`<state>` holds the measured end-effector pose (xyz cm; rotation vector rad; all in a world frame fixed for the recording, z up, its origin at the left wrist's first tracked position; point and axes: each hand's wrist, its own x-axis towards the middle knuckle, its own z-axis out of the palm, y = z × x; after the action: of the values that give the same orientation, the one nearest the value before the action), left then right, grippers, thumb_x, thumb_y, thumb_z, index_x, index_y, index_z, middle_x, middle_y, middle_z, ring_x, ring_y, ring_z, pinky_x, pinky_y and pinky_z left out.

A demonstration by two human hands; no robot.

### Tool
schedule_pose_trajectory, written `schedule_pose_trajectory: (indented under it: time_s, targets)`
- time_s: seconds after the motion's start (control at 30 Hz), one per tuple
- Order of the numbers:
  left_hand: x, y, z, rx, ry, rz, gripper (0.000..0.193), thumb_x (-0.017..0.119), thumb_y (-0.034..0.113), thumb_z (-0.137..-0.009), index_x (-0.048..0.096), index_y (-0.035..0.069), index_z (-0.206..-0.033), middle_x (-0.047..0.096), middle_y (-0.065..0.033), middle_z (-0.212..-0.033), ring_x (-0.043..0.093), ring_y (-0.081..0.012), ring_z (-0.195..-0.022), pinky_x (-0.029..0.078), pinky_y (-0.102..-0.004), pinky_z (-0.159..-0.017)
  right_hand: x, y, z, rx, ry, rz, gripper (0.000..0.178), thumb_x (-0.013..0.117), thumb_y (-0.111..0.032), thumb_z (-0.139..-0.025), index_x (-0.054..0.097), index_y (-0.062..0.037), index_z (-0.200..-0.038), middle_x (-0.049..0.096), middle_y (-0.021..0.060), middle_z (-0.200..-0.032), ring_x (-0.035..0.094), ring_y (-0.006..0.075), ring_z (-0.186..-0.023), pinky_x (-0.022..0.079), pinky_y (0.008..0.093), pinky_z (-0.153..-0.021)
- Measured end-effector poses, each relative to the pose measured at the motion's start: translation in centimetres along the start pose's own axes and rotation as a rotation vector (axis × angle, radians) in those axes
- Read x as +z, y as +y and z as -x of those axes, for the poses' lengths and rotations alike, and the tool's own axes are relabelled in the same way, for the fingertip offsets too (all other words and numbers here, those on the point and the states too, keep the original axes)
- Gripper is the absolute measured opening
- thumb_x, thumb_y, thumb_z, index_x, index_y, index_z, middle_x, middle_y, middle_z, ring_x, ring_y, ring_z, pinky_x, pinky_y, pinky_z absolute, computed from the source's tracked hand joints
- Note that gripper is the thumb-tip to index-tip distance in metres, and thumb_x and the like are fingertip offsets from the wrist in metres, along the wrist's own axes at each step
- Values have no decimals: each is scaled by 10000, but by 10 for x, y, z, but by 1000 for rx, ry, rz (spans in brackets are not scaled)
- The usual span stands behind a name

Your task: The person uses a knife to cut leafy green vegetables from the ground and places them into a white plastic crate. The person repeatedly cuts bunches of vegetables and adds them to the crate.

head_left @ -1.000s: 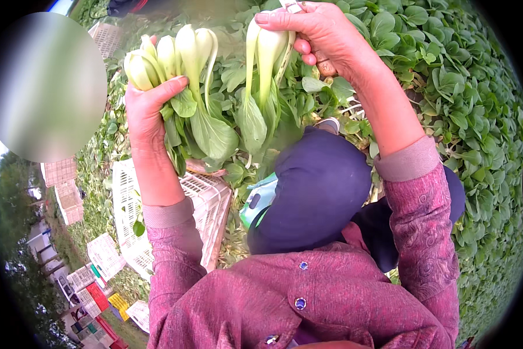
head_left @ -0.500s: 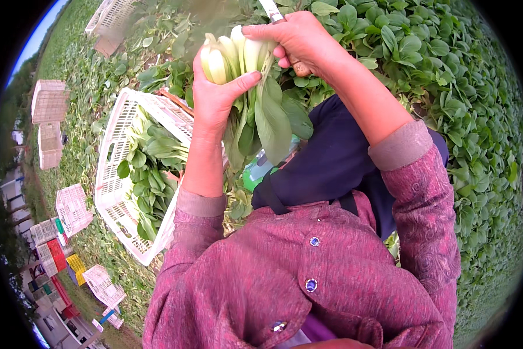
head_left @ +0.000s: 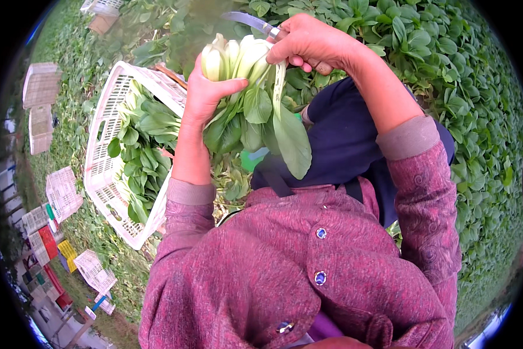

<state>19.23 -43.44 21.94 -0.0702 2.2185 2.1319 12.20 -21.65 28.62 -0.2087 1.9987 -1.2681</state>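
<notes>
Knife (head_left: 251,22) handle hidden inside right hand (head_left: 311,43)

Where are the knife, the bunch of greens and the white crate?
knife (head_left: 247,20), head view, on the middle of the blade.
bunch of greens (head_left: 238,55), head view, on the pale stalks above the left hand.
white crate (head_left: 107,125), head view, on its near side wall.

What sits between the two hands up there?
In the head view, a bunch of pale-stemmed green leafy vegetables sits between left hand and right hand, which holds a knife.
</notes>
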Motion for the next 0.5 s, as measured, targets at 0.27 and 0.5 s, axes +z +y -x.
schedule_pose_trajectory:
  time_s: [0.27, 0.5]
  targets:
    - [0, 12, -1, -200, -246, 395, 736, 702, 46, -638, 429, -18, -1318, 572, -122, -1190, 563, -212, -1079, 420, -326, -967, -8, -2, 18, -128, -66, -166, 422, 586, -181, -671, 589, 19, -1042, 525, -16, -587, 407, 34, -398, 269, 197, -318]
    - [-5, -3, 19, -208, -183, 779, 691, 626, 78, -672, 393, -41, -1312, 556, -213, -1196, 608, -333, -1026, 534, -433, -871, -28, -1, 20, -149, -77, -508, 202, 629, -128, -762, 619, 7, -912, 546, 14, -590, 412, 45, -358, 296, 183, -291]
